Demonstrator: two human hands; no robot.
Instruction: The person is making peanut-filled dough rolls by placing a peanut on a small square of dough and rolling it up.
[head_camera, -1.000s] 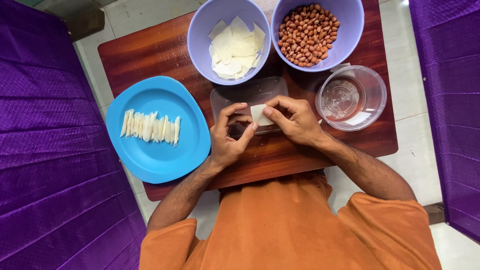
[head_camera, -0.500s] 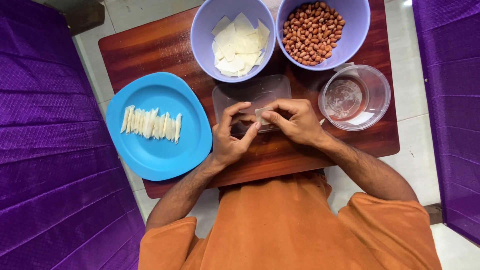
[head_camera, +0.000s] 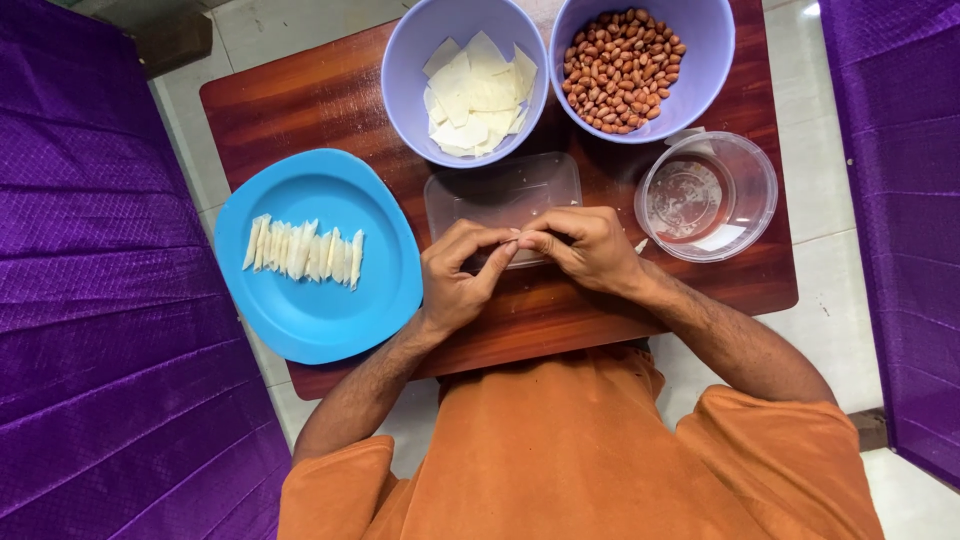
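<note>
Since a second ago, fingertips closed together: left hand (head_camera: 457, 280) and right hand (head_camera: 585, 248) pinch one small pale wrapper piece (head_camera: 516, 238) over clear flat tray (head_camera: 503, 195). Left of grip, blue plate (head_camera: 300, 320): row of folded pieces (head_camera: 303, 250), done. Beyond, on wooden worktop (head_camera: 300, 95): flat wrapper squares (head_camera: 478, 92), glossy peanuts (head_camera: 622, 68), unused.

No packages, labels, signs, screens.
</note>
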